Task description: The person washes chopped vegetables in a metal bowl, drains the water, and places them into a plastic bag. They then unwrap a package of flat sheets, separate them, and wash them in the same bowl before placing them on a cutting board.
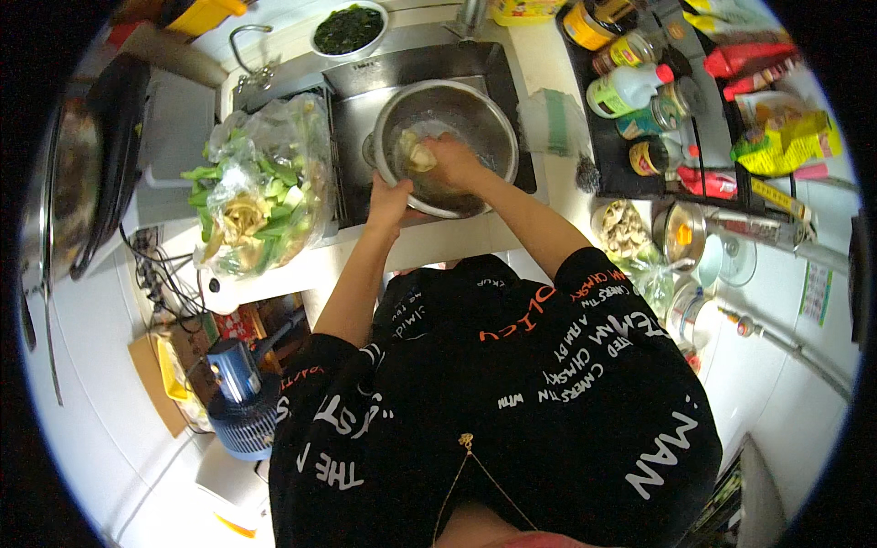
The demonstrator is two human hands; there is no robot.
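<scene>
A stainless steel bowl point(507, 130) stands tilted in the kitchen sink point(356, 109), with some water in it. My left hand point(392, 198) grips the bowl's near left rim. Inside the bowl, my right hand point(449, 161) is at a pale, yellowish piece of food point(416, 152), its fingers partly hidden behind the hand and in the water; whether they close on the piece I cannot tell. Left of the sink basin lies a clear plastic bag point(301, 123) with green leafy vegetables and pale peelings point(243, 216) on top.
Behind the sink stands a white bowl of dark green seaweed-like food point(348, 31), near a small curved tap point(250, 31). A black rack point(596, 164) with bottles and jars is on the right. Below it are a container of mushroom-like pieces point(623, 226) and a metal bowl point(678, 229).
</scene>
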